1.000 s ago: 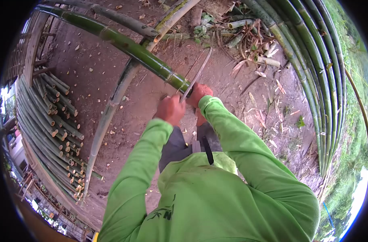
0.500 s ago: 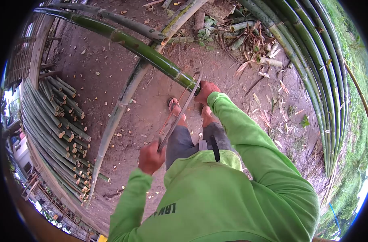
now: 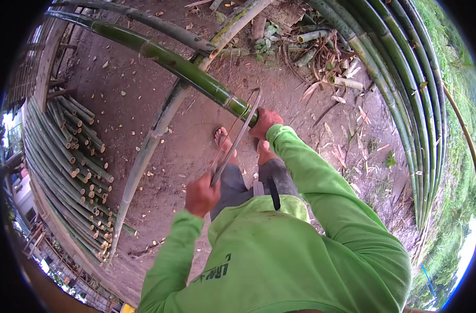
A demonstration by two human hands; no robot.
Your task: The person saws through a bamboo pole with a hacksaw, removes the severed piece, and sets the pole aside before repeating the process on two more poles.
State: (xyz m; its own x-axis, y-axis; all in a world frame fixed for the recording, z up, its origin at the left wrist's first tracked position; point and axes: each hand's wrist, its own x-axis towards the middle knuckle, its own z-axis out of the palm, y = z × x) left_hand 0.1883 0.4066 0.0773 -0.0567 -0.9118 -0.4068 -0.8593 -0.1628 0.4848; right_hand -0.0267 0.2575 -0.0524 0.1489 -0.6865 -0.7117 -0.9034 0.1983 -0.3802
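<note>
A long green bamboo pole (image 3: pixel 191 73) slants down from the upper left, resting across a leaning grey bamboo support (image 3: pixel 159 115). My right hand (image 3: pixel 266 124) is closed around the pole's near end. Gripped by its handle in my left hand (image 3: pixel 202 194) is a bow-shaped saw (image 3: pixel 239 136). The saw crosses the pole just left of my right hand. Where its blade meets the bamboo is too small to make out clearly.
Cut bamboo poles (image 3: pixel 73 177) lie stacked at the left. Long green poles (image 3: pixel 405 78) curve down the right side. Bamboo offcuts and dry scraps (image 3: pixel 347 82) litter the ground at the top. My feet (image 3: pixel 222 136) stand on bare dirt below the pole.
My left hand has moved up and to the right, and the saw has slid forward across the pole. My right hand still holds the pole's end, slightly lower in view.
</note>
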